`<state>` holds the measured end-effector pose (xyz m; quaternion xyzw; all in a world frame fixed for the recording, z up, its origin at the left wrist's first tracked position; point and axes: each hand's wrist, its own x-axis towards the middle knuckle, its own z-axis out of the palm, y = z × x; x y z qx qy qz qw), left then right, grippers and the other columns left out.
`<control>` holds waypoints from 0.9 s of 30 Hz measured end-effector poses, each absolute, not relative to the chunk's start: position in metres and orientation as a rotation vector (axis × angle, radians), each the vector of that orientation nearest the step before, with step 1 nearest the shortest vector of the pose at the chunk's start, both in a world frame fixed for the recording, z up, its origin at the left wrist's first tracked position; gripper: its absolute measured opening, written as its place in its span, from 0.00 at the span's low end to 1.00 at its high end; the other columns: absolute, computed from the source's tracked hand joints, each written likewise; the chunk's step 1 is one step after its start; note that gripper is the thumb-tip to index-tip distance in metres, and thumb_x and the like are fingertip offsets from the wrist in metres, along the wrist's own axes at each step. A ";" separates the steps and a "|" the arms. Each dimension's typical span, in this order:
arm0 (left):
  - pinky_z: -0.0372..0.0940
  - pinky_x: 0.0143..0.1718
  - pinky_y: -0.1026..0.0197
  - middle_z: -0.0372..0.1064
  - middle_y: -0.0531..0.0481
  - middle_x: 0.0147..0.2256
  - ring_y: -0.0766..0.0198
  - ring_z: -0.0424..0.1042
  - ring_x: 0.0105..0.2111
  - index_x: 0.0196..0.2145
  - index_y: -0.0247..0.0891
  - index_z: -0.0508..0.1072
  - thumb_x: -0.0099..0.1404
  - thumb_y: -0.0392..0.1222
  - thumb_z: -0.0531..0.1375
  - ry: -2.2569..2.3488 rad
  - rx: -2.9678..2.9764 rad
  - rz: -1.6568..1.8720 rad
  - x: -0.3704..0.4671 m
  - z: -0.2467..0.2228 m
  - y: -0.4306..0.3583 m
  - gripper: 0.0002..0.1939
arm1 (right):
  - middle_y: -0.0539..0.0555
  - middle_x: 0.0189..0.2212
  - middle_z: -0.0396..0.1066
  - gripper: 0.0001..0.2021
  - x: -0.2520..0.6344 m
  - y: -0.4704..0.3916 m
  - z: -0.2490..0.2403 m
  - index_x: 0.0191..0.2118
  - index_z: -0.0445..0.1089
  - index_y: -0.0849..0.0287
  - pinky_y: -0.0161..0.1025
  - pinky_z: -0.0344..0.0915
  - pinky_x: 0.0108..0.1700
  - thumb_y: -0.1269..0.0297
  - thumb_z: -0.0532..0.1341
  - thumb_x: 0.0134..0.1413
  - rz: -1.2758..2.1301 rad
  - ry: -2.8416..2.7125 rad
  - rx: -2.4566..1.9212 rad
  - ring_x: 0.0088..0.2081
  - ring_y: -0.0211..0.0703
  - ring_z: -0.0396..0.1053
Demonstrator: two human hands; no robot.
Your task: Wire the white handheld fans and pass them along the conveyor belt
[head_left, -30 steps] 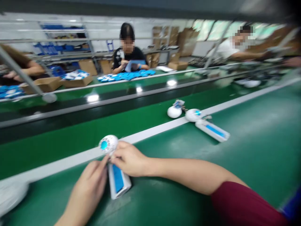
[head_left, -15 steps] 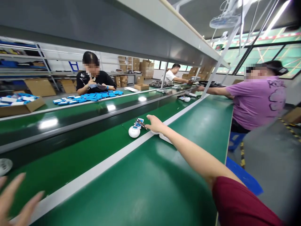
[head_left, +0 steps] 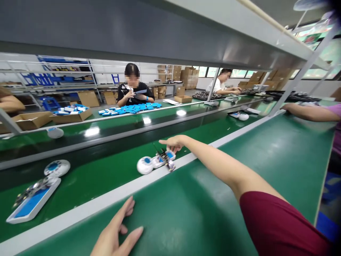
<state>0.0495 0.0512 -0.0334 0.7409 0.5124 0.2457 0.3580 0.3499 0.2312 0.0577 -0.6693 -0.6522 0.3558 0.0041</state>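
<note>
My right hand (head_left: pixel 175 143) reaches over the belt, its fingers at the far end of a white plastic housing (head_left: pixel 157 162), closed on its rim. The housing has a round head, blue inside and a small dark circuit assembly (head_left: pixel 165 159) with wires across it, a little blurred. My left hand (head_left: pixel 115 229) hovers above the near green tabletop, open, thumb and fingers apart, with nothing in it. Farther left on the belt lies another open white housing (head_left: pixel 37 204), with a blue inside and a circuit assembly along its side.
A pale metal rail (head_left: pixel 106 193) divides the green belt from the near tabletop (head_left: pixel 170 213). A grey shelf beam (head_left: pixel 133 32) hangs overhead. Across the line, a person (head_left: pixel 135 89) sits behind a pile of blue-and-white pieces (head_left: pixel 128 108). At right, another person's arm (head_left: pixel 311 112) reaches in.
The view has turned left. My left hand has moved from over the belt to above the tabletop. My right hand now meets the white housing, which lies nearer the rail.
</note>
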 end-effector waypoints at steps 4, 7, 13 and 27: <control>0.62 0.45 0.52 0.49 0.35 0.56 0.50 0.53 0.55 0.59 0.37 0.42 0.57 0.55 0.54 1.350 1.722 0.821 0.075 -0.019 0.079 0.39 | 0.55 0.26 0.70 0.25 0.303 0.195 0.054 0.32 0.69 0.62 0.35 0.61 0.28 0.44 0.48 0.52 1.133 -2.219 -1.756 0.26 0.39 0.68; 0.53 0.52 0.44 0.47 0.33 0.56 0.46 0.50 0.56 0.59 0.33 0.43 0.51 0.56 0.59 1.532 1.883 0.909 0.086 -0.014 0.101 0.45 | 0.51 0.26 0.69 0.18 0.266 0.169 0.049 0.28 0.70 0.60 0.32 0.59 0.30 0.52 0.51 0.54 1.025 -2.334 -1.483 0.26 0.35 0.65; 0.50 0.49 0.37 0.53 0.27 0.50 0.39 0.50 0.54 0.57 0.25 0.47 0.49 0.39 0.58 1.756 1.940 0.878 0.096 -0.010 0.144 0.40 | 0.51 0.23 0.66 0.12 0.219 0.164 0.041 0.20 0.66 0.61 0.34 0.58 0.33 0.65 0.55 0.51 0.785 -2.379 -1.248 0.27 0.36 0.63; 0.63 0.40 0.61 0.63 0.47 0.38 0.65 0.66 0.37 0.50 0.37 0.60 0.53 0.37 0.55 1.099 1.250 0.978 0.038 0.016 0.063 0.25 | 0.56 0.42 0.65 0.21 0.228 0.100 0.026 0.45 0.59 0.60 0.39 0.63 0.39 0.54 0.59 0.48 1.274 -2.029 -1.151 0.40 0.41 0.65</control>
